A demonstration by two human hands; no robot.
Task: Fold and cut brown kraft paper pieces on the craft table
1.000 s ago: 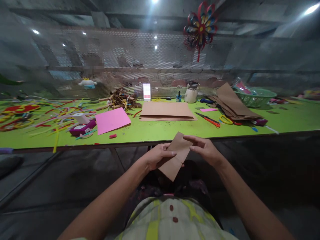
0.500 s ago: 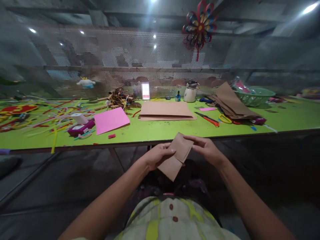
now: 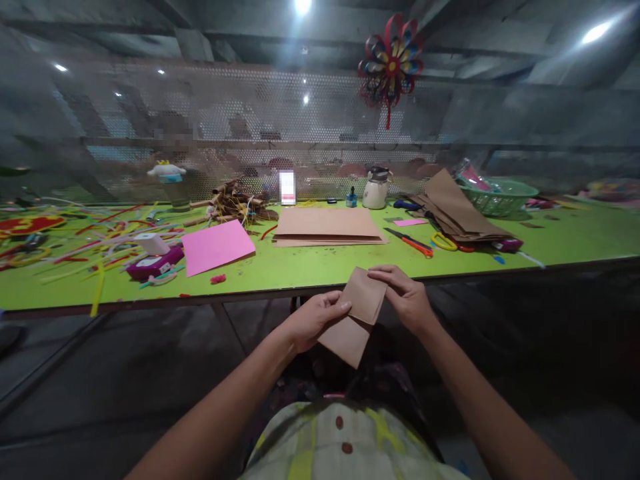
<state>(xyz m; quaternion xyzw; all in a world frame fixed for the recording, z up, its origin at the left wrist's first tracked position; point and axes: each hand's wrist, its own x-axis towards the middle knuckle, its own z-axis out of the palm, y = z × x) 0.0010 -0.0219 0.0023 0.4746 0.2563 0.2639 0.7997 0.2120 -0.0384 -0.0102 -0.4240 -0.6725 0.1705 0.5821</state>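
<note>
Here, the left hand (image 3: 313,323) is clamping a folded piece of brown paper (image 3: 361,308), thumb lying on top — the paper is hanging at the near edge of the green table (image 3: 300,268); the right hand (image 3: 411,303) is touching its upper right edge with fingers and thumb — whether they are pinching, one cannot tell; orange-handled scissors (image 3: 419,249) are lying beyond.

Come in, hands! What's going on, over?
Left hand holding brown paper. Right hand at its upper right edge. Paper in overlapping layers. Green table just beyond.

Held paper (image 3: 364,303), matt and smooth
</note>
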